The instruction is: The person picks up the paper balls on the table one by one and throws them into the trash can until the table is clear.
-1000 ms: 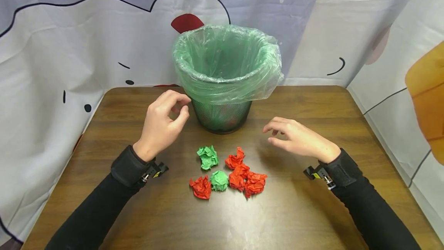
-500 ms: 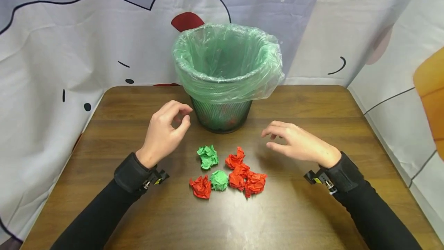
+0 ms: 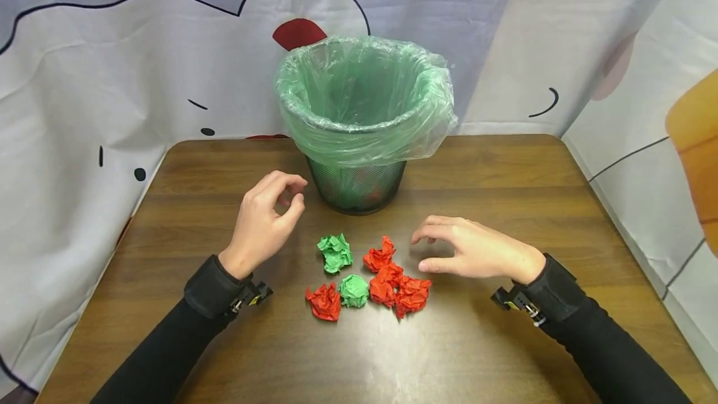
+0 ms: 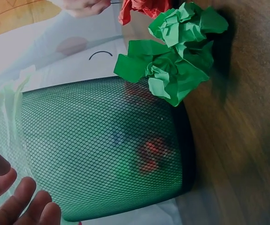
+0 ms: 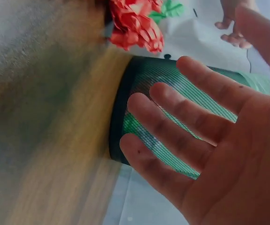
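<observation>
My left hand hovers left of the crumpled paper balls, its fingers loosely bent and nothing between them. Over the table to the right, my right hand has thumb and fingers spread apart, close to a red paper ball but not touching it. Two more red balls lie against each other just in front. A green paper ball is nearest the left hand. Another green ball sits beside a red one. In the right wrist view the palm and fingers hold nothing.
Behind the paper balls stands a black mesh wastebasket with a green plastic liner folded over its rim. Red and green shapes show through the mesh in the left wrist view. A printed curtain hangs behind the wooden table.
My right hand has come left and toward me, nearer the red balls, with its thumb and fingers wider apart. The left hand has lowered slightly toward me. The paper balls stay put.
</observation>
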A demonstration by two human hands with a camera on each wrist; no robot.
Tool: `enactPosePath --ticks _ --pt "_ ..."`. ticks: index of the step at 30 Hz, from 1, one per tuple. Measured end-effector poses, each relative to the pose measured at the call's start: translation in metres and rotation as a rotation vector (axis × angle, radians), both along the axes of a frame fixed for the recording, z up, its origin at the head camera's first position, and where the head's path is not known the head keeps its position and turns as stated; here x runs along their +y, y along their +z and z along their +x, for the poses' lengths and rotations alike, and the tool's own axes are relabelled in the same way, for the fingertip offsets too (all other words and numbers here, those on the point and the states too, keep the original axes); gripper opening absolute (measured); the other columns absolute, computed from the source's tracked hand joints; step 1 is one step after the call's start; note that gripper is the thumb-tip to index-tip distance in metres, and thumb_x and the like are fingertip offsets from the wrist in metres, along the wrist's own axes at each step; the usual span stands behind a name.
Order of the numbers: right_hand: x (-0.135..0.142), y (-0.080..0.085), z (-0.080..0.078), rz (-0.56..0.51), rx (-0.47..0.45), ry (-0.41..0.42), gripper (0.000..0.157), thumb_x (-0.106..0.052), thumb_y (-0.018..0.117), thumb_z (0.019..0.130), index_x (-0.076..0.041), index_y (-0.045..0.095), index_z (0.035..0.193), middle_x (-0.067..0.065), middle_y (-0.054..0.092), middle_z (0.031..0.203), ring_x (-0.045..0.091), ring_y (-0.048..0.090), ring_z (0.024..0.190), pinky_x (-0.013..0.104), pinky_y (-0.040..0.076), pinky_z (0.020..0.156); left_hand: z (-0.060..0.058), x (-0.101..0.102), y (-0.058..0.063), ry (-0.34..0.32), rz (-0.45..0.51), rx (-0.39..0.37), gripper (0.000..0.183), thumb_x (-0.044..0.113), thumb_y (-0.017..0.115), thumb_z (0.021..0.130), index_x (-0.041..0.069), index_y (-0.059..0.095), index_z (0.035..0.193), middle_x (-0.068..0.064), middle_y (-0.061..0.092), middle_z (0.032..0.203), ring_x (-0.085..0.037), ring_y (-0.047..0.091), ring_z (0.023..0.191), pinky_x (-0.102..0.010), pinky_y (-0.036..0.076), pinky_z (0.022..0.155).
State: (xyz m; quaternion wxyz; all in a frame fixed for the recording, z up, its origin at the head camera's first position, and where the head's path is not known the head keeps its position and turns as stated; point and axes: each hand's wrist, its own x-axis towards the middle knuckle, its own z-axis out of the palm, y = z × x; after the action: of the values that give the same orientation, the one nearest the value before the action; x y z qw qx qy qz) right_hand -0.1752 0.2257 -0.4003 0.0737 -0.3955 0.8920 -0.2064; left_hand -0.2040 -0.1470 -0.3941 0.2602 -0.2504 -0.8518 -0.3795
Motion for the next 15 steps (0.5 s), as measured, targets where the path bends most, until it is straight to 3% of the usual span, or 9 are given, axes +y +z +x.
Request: enactPosePath --ticks 9,15 --pt "-0.008 -0.008 0.011 0.038 -0.048 0.041 0.052 -0.060 0.075 0.081 -0.038 0.060 0.126 -0.018 0.059 0.121 0.008 0.061 0.109 0.033 0.051 0.092 0.003 -0.005 -0.005 0.021 -0.006 -0.016 0.017 0.006 0.062 0.091 0.009 0.069 0.107 0.000 0.066 0.095 -0.011 0.059 0.083 -0.030 0.051 0.071" --pt "-0.015 -0.010 0.019 0.093 0.001 0.058 0.059 -0.058 0.080 0.077 -0.032 0.062 0.127 -0.015 0.059 0.123 0.008 0.059 0.112 0.036 0.051 0.094 0.002 -0.006 -0.006 0.025 -0.003 -0.021 0.018 0.006 0.063 0.091 0.010 0.069 0.108 0.001 0.065 0.095 -0.013 0.060 0.081 -0.029 0.051 0.070"
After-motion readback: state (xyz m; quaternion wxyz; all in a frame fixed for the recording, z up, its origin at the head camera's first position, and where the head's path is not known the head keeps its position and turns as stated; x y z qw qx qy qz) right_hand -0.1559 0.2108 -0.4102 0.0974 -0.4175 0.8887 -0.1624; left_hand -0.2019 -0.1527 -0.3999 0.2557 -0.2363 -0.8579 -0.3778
